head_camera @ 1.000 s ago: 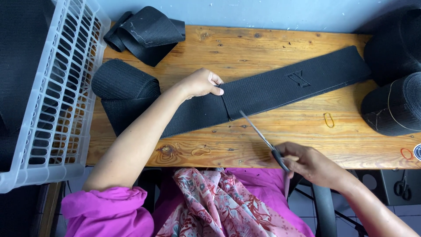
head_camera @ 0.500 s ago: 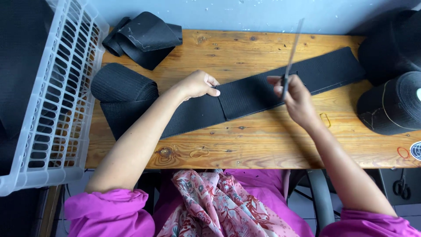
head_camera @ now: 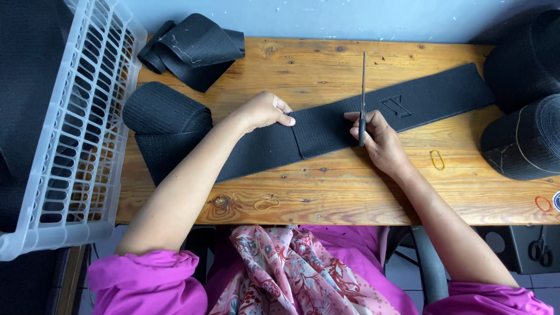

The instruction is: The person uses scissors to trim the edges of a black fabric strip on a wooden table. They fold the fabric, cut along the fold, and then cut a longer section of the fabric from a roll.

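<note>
Seen from above, a wooden table [head_camera: 326, 192] with a wide black elastic band [head_camera: 431, 99] lying across it. The left hand [head_camera: 265, 111] presses on the band where two layers overlap. The right hand [head_camera: 376, 137] holds scissors [head_camera: 363, 87] upright over the band, blades pointing away. Black rolls [head_camera: 528, 143] sit at right, a white plastic basket [head_camera: 87, 128] at left.

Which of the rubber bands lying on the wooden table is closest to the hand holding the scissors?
The yellow rubber band, just right of the right hand. The pale one lies near the front edge; the red one sits at the far right.
</note>
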